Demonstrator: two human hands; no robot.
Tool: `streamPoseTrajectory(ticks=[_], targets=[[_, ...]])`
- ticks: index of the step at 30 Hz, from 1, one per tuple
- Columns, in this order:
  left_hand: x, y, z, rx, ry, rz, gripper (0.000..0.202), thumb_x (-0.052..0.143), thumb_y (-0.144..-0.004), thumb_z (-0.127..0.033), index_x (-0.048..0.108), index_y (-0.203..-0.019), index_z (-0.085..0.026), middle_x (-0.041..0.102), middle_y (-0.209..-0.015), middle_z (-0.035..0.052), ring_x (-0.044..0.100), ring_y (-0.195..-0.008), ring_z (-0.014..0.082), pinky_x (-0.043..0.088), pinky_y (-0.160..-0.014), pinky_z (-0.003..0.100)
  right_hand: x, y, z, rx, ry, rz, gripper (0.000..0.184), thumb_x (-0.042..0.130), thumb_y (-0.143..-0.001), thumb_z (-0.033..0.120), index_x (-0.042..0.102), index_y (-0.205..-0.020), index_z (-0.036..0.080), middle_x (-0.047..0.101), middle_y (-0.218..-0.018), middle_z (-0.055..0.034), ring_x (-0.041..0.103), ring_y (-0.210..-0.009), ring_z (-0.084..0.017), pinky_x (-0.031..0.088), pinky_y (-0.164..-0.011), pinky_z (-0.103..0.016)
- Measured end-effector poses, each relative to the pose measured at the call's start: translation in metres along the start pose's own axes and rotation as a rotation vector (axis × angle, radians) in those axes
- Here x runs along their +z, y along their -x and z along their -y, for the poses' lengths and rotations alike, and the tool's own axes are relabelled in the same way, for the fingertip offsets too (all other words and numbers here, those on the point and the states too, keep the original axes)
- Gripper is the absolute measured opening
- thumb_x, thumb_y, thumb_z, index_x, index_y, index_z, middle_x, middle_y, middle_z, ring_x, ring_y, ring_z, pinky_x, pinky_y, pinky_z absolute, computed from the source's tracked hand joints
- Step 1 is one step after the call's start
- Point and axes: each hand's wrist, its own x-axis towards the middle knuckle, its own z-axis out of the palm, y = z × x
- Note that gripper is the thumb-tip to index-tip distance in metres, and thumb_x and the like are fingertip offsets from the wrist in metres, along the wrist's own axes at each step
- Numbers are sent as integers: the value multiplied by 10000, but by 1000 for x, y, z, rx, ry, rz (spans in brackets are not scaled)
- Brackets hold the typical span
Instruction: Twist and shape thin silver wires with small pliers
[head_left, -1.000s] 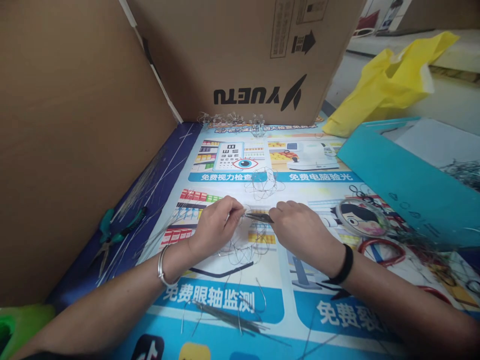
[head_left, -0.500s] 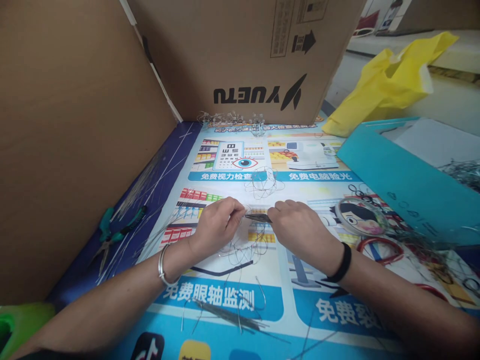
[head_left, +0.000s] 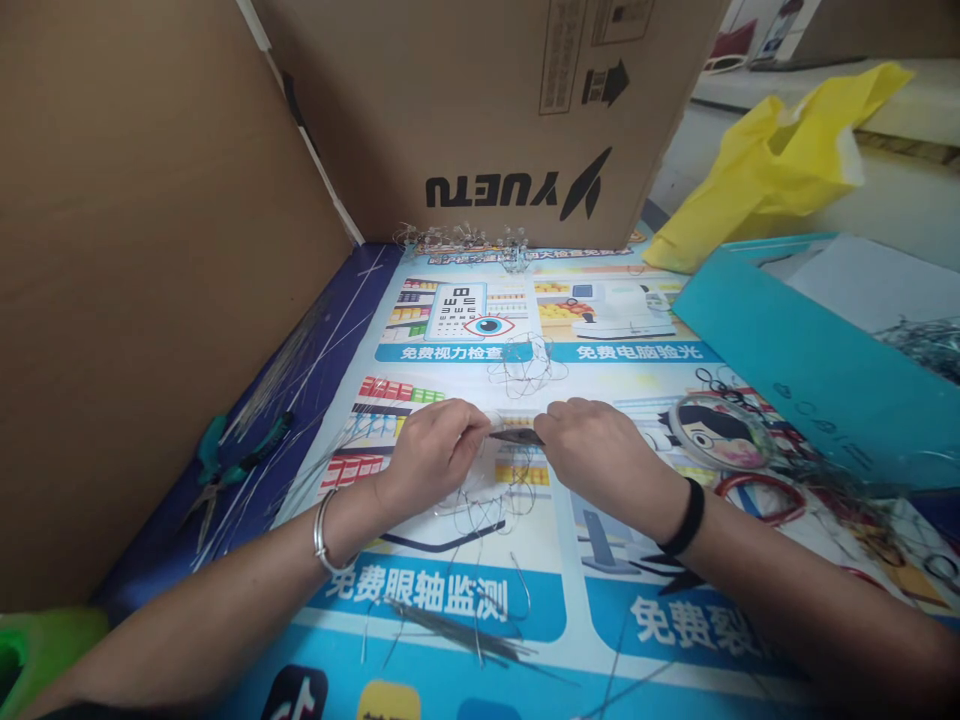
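My right hand [head_left: 592,440] is closed round a pair of pliers [head_left: 517,436], whose dark, narrow jaws point left. The jaw tips reach the fingertips of my left hand [head_left: 442,450], which pinches thin wire. A loose frame of bent wire [head_left: 499,495] hangs below the fingers, just over the printed sheet. Behind the hands lies another bent-wire shape [head_left: 525,365]. Nearer to me, a bundle of straight wires [head_left: 457,630] rests on the sheet. The exact spot where jaws and wire meet is too small to make out.
Cardboard walls [head_left: 480,110] stand at the back and left. Teal-handled pliers [head_left: 232,470] and long wires [head_left: 277,380] lie at left. Small wire pieces [head_left: 465,238] line the back wall. At right are a teal box [head_left: 810,370], a yellow bag [head_left: 772,170], a tape roll [head_left: 720,435] and red rings [head_left: 761,500].
Almost nothing differs. Both hands keep their hold, and my left hand and the plier jaws have shifted very slightly.
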Motion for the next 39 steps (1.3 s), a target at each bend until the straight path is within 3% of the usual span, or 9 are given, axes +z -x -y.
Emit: streamPoseTrajectory(ticks=[8, 17, 34, 39], targets=[[0, -2, 0, -51, 58, 16, 62, 516, -870, -144, 526, -821, -181, 594, -694, -9, 550, -626, 113, 423, -572, 225, 2, 1, 1, 26, -50, 2, 166, 457, -829, 125, 601, -754, 162, 625, -728, -61, 571, -670, -188, 252, -554, -293], [1, -3, 5, -278, 269, 151, 96, 563, -832, -153, 540, -917, -190, 626, -804, -2, 566, -690, 95, 454, -609, 214, -3, -3, 1, 147, -162, 124, 215, 434, -891, 234, 624, -820, 166, 663, -790, -62, 611, -710, -188, 263, -523, -271], [-3, -12, 1, -498, 463, 276, 97, 498, -760, -131, 590, -765, -162, 590, -686, -9, 522, -614, 95, 419, -564, 217, 3, -2, 2, 155, -162, 94, 229, 436, -911, 274, 608, -803, 168, 648, -778, -54, 593, -713, -176, 275, -537, -270], [-3, -12, 3, -484, 451, 289, 79, 515, -763, -154, 592, -755, -168, 586, -683, -8, 509, -610, 95, 408, -552, 219, 2, -2, 2, 162, -168, 112, 210, 442, -903, 261, 606, -809, 169, 650, -785, -59, 599, -723, -186, 282, -539, -277]])
